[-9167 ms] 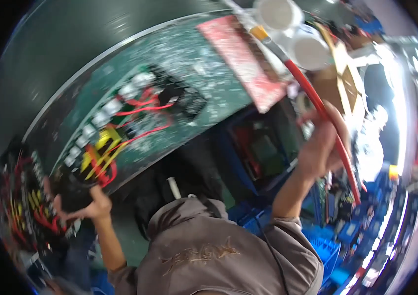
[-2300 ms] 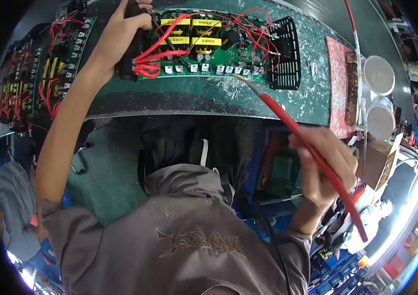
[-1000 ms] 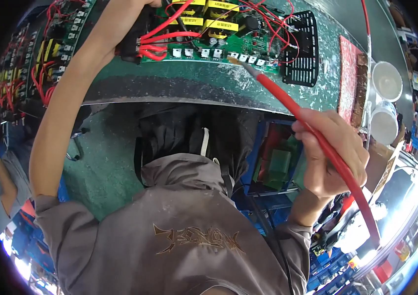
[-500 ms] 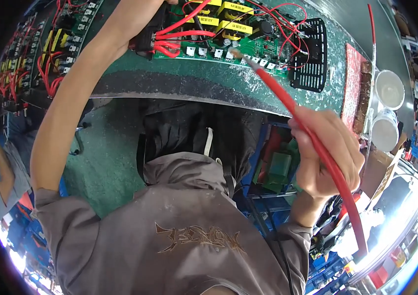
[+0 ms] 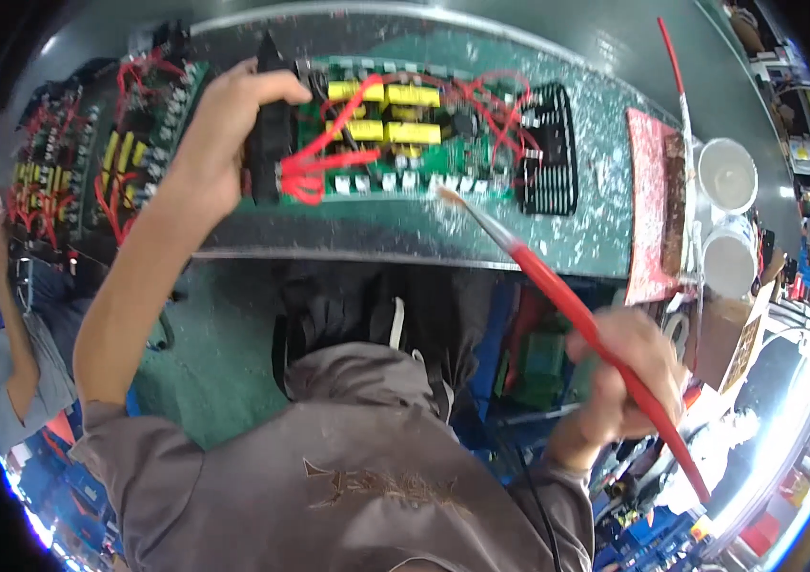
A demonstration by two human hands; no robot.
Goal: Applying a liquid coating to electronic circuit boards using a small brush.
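My left hand (image 5: 219,133) is closed around the black end panel (image 5: 272,157) of a green circuit board (image 5: 470,155) that lies on the worktable. Thick red wires leave that panel, and yellow block components sit mid-board. A black slotted panel (image 5: 550,167) forms the board's right end, with thin red wires running to it. My right hand (image 5: 629,381), a little blurred, grips a red-handled paintbrush (image 5: 557,288) in front of the table edge. The brush slants up and left, its bristles at the board's near edge beside a row of small white-faced components; whether they touch is unclear.
More wired circuit boards (image 5: 129,157) stand at the left, near another person's arm (image 5: 16,329). To the right are a red panel (image 5: 648,205), two white tubs (image 5: 728,176) and a second red-handled brush (image 5: 670,59). An open cardboard box (image 5: 739,334) sits below them.
The whole scene sits lower in the picture, so my left hand and the board's far edge now show. My right hand has moved slightly down, and the bristles stay by the near component row.
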